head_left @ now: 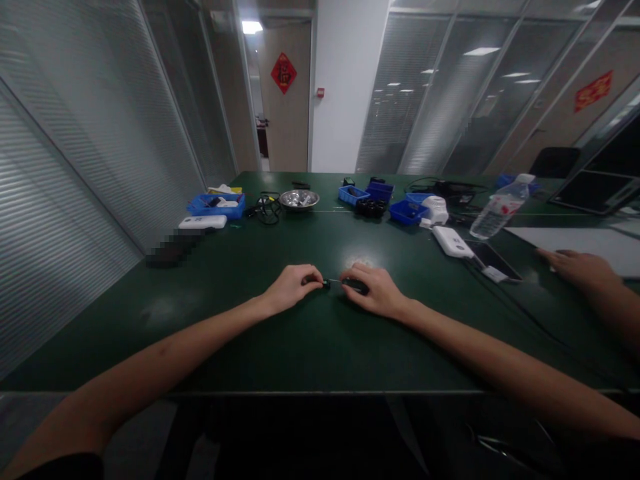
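Note:
My left hand pinches a small black part between thumb and fingertips, low over the green table. Most of that part is covered by the fingers, so its kind does not show. In my right hand, the fingers are wrapped round the dark handle of a screwdriver. Its thin metal shaft points left, and the tip is at or very near the black part; I cannot tell if they touch.
Across the green table stand a metal bowl, blue trays, a white power bank and a water bottle. A dark cable runs along the right side. Another person's hand rests at far right.

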Tool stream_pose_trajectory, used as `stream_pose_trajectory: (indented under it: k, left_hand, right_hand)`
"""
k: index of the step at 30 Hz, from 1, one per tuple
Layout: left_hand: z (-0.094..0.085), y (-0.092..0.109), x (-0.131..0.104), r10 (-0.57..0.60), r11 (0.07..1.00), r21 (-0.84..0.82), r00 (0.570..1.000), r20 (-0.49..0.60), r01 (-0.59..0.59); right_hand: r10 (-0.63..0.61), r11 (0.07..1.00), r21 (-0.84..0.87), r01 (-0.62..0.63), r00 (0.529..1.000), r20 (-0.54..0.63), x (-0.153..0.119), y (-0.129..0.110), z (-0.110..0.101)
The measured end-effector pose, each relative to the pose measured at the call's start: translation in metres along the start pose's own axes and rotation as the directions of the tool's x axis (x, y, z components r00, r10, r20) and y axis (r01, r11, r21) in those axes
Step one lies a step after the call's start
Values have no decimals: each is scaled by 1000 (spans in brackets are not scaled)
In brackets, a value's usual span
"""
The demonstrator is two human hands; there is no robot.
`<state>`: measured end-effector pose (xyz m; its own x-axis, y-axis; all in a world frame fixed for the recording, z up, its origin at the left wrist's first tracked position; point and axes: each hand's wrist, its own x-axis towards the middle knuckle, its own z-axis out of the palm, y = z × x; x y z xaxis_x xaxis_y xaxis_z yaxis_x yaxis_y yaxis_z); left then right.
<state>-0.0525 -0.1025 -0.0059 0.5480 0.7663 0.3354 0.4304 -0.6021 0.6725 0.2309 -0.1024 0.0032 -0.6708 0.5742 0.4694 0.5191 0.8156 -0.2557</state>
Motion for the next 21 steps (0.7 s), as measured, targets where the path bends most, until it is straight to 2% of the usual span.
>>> stream_pose_trajectory:
  k: [4,10,21]
  left_hand:
    - [0,2,1,3,1000,4,1000,0,-3]
    - [1,6,1,69,996,47,997,30,-71]
    - [1,1,1,57,998,35,998,12,-57]
  right_hand:
    - [0,1000,-5,0,1000,17,-1,1,1]
    - [5,1000,-6,-5,1000,22,-1,1,0]
    - [-19,1000,-9,20,998,56,-2,2,-1]
